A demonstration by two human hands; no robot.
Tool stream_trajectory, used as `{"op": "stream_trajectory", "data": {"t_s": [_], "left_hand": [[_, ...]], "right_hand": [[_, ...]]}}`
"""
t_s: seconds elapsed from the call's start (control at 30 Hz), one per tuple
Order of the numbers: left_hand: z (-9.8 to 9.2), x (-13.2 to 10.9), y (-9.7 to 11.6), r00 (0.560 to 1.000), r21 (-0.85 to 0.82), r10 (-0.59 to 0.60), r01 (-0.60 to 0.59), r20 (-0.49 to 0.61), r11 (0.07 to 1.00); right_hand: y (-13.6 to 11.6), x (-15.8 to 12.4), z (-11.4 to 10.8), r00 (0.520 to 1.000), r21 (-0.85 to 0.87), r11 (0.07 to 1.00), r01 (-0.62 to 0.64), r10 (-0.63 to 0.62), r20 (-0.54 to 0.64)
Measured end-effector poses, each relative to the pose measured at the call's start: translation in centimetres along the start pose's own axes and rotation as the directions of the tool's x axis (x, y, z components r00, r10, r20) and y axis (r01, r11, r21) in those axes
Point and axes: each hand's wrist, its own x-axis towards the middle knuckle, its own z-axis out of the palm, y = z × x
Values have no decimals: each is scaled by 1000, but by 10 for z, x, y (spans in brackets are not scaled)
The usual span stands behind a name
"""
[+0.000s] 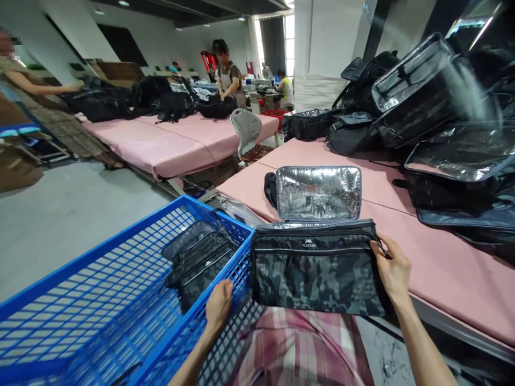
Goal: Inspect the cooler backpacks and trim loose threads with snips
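Bag stands open beside the blue basket, right hand closed on its upper corner. Left hand curls near that basket; I cannot tell its hold.

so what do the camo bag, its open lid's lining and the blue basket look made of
Camo bag: probably woven synthetic fabric, with a low sheen and soft creases. Lid lining: foil-like film, shiny silver, crinkled with glints; its backing is hidden. Blue basket: likely moulded plastic, smooth and slightly glossy, given the even colour and regular lattice.
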Motion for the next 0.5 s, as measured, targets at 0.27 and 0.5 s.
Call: {"op": "stream_trajectory", "data": {"t_s": [0.27,0.5], "left_hand": [[6,-22,171,805,168,584,-565,-100,808],[-38,16,108,927,85,373,-368,-45,926]], "right_hand": [[-4,0,2,1000,-38,999,-26,26,10],[-5,6,7,999,-57,998,38,-37,17]]}}
